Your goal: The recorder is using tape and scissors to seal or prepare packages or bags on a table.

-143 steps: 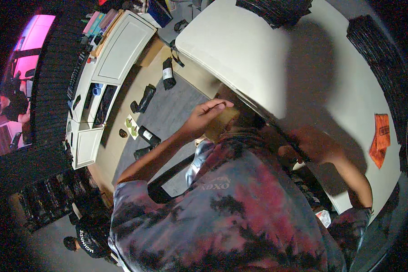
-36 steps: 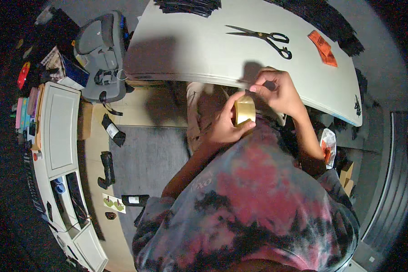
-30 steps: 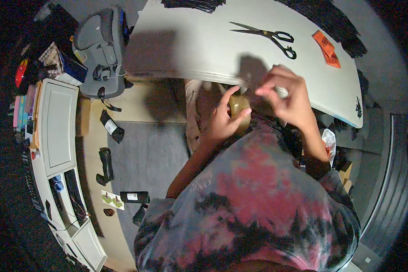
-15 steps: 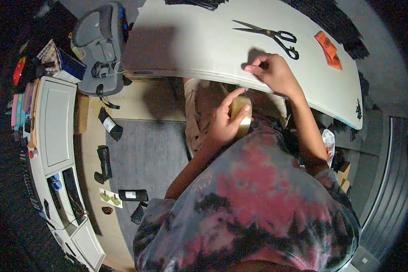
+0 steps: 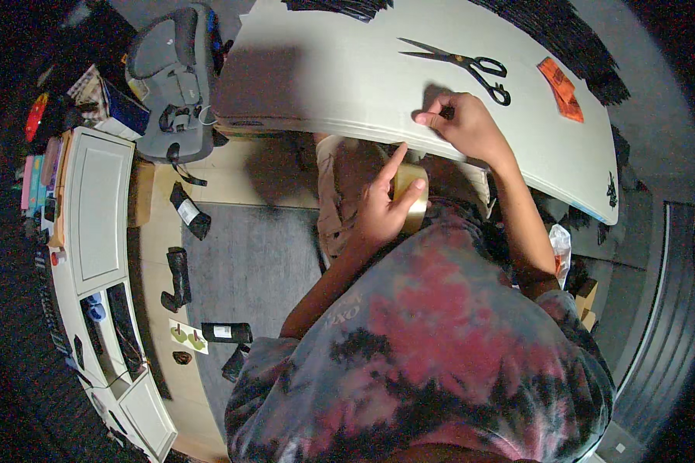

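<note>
A wide roll of clear yellowish tape (image 5: 415, 197) is gripped in my left hand (image 5: 383, 204), just below the near edge of the white table (image 5: 347, 85). The thumb lies over the roll, and the index finger points up toward the table edge. Above that edge, my right hand (image 5: 471, 127) is closed, thumb and fingertips curled together in a pinch. Whatever sits between those fingertips is too small to make out. Beyond it on the tabletop lie black-handled scissors (image 5: 462, 63) with their blades slightly apart.
Orange packets (image 5: 561, 89) lie on the table's right part, with black bags stacked (image 5: 552, 31) along the far edge. A grey child car seat (image 5: 170, 85) stands at the left. Black packages (image 5: 189, 212) lie on the floor beside a grey mat (image 5: 255, 270), near a white cabinet (image 5: 98, 208).
My left index finger has straightened and shifted slightly left, its tip now at the table edge. My right hand stays almost in place. The roll of tape remains in my left hand.
</note>
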`<control>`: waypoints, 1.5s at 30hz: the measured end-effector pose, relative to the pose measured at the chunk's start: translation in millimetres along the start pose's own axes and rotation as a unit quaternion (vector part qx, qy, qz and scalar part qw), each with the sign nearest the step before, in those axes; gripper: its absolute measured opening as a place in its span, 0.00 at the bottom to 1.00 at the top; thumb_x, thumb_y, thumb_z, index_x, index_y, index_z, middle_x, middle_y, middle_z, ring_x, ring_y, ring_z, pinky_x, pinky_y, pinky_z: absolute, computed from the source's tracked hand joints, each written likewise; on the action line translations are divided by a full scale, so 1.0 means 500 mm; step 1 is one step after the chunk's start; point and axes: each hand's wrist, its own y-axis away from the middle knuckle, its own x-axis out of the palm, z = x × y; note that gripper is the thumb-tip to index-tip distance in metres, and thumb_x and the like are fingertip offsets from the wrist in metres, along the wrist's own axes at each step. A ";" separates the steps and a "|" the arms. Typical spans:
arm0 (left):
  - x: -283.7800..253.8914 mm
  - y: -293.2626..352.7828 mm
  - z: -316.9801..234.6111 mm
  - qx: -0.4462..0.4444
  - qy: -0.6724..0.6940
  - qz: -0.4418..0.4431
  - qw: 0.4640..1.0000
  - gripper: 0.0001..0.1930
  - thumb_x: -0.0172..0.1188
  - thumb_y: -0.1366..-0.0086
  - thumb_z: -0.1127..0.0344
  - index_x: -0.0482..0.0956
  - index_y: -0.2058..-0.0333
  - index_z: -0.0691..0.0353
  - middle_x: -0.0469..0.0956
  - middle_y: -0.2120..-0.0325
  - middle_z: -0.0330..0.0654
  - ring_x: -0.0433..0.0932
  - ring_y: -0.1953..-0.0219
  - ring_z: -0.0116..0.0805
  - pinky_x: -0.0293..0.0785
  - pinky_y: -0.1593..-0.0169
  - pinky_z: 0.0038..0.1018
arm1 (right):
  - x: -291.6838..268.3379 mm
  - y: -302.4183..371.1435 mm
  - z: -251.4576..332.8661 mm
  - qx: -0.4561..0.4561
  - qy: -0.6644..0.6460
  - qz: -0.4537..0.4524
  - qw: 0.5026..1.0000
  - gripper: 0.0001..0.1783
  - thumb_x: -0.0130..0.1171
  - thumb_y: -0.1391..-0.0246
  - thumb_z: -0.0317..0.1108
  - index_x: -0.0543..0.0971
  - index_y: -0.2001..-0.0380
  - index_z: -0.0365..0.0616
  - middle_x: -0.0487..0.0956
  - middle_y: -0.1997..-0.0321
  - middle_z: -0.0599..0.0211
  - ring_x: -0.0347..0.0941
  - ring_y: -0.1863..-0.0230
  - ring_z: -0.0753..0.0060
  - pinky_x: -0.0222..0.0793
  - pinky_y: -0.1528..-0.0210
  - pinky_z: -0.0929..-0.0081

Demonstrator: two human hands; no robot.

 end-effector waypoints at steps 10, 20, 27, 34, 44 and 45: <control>-0.006 -0.002 -0.009 0.000 -0.016 0.028 0.999 0.32 0.58 0.29 0.69 0.57 0.30 0.63 0.80 0.62 0.43 0.83 0.67 0.32 0.80 0.61 0.26 | -0.003 -0.006 0.010 0.015 0.012 0.012 1.000 0.20 0.70 0.47 0.45 0.81 0.77 0.36 0.73 0.84 0.64 0.65 0.79 0.73 0.63 0.74 0.68; -0.005 -0.005 0.001 0.007 -0.016 0.015 1.000 0.33 0.62 0.31 0.62 0.61 0.32 0.66 0.81 0.66 0.42 0.80 0.67 0.26 0.77 0.60 0.25 | -0.036 -0.025 -0.021 0.049 0.098 0.005 0.994 0.27 0.75 0.55 0.53 0.80 0.80 0.36 0.74 0.84 0.63 0.67 0.80 0.70 0.64 0.75 0.66; -0.003 0.002 -0.021 -0.020 0.012 0.034 0.999 0.31 0.57 0.29 0.70 0.57 0.31 0.63 0.80 0.59 0.46 0.84 0.67 0.34 0.81 0.61 0.28 | -0.039 0.040 0.001 -0.131 0.042 -0.098 0.986 0.13 0.69 0.50 0.34 0.81 0.63 0.39 0.81 0.64 0.52 0.78 0.60 0.53 0.73 0.54 0.62; 0.000 -0.003 -0.029 -0.016 0.040 0.036 0.998 0.29 0.59 0.29 0.68 0.60 0.33 0.65 0.80 0.61 0.45 0.83 0.66 0.30 0.79 0.60 0.26 | 0.026 0.118 0.041 -0.201 0.237 0.046 0.949 0.43 0.47 0.41 0.65 0.61 0.29 0.52 0.53 0.22 0.66 0.43 0.21 0.52 0.41 0.25 0.39; 0.000 0.006 -0.026 -0.043 0.071 0.026 0.996 0.29 0.59 0.29 0.68 0.61 0.33 0.62 0.79 0.63 0.43 0.84 0.68 0.33 0.80 0.64 0.27 | -0.149 0.062 -0.045 0.061 0.122 0.014 0.991 0.22 0.54 0.38 0.43 0.77 0.47 0.39 0.80 0.52 0.44 0.76 0.51 0.41 0.67 0.41 0.56; 0.002 0.006 -0.029 -0.048 0.080 0.026 0.995 0.29 0.59 0.29 0.68 0.61 0.33 0.62 0.79 0.63 0.43 0.83 0.68 0.33 0.80 0.64 0.27 | -0.159 0.032 -0.077 -0.032 0.162 -0.052 0.985 0.20 0.55 0.41 0.35 0.77 0.48 0.38 0.79 0.52 0.42 0.76 0.51 0.43 0.69 0.42 0.57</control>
